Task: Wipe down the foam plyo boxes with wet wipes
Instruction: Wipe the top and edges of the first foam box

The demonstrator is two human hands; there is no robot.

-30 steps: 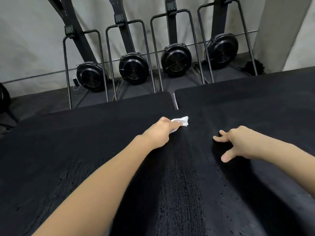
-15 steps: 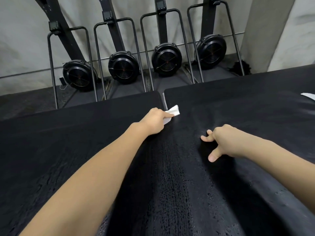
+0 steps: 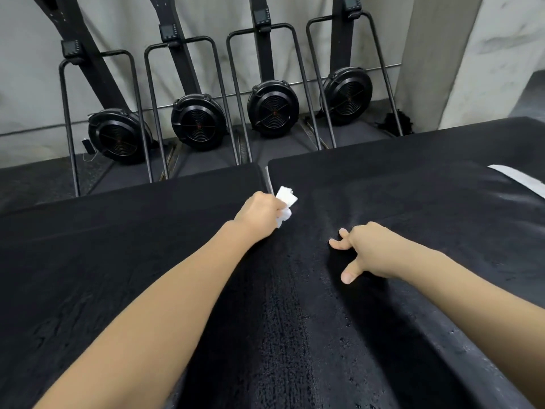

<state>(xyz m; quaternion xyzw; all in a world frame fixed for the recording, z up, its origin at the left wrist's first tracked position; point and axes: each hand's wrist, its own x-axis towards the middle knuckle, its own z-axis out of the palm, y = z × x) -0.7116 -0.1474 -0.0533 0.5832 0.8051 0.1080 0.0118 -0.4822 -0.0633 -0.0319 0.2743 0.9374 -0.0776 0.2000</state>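
Step in hand: wiping the tops of the plyo boxes, mid-pass along the seam where two meet. L hand point(image 3: 261, 212) is curled tight round a bunched white wipe point(image 3: 285, 202), which sticks out past the fingers and sits at the far end of the seam, just short of the back edge. L box point(image 3: 103, 246) and R box point(image 3: 427, 196) lie side by side, touching or nearly so; a thin pale gap shows at the far end.

R hand point(image 3: 365, 250) holds nothing: thumb out, fingers bent down onto the R box top, prob. bracing. Fingertips mostly hidden.

Streaky wet sheen and droplets run down the strip near the seam, so that part looks done; outer areas look drier, tho hard to tell on black.

Next move, my guess: drag the wipe back toward the body or shift sideways to a fresh strip, w/ even pressure; wipe is balled up, so re-flattening it would cover more.

Containers: none in view. No wipe pack seen. White strip point(image 3: 519, 180) at far R, can't ID.
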